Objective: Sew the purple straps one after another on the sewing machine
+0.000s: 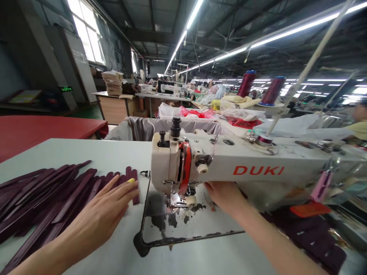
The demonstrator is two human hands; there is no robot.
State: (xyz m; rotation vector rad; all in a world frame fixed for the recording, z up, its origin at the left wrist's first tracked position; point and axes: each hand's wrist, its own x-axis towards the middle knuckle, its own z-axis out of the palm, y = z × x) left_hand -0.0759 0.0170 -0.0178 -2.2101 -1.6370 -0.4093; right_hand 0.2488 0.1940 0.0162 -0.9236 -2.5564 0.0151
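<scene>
My left hand lies flat with fingers stretched out on a spread of several dark maroon strips on the pale table, its fingertips at the strips nearest the machine. My right hand reaches under the arm of the white DUKI sewing machine, beside the presser foot and needle. Its fingers are hidden behind the machine arm. The worn metal plate under the needle shows no strip on it.
A red-topped table stands at the left. Dark maroon pieces and an orange item lie at the right. Two maroon thread cones rise behind the machine. A person sits at the far right. Fabric-filled bins and other workstations stretch behind.
</scene>
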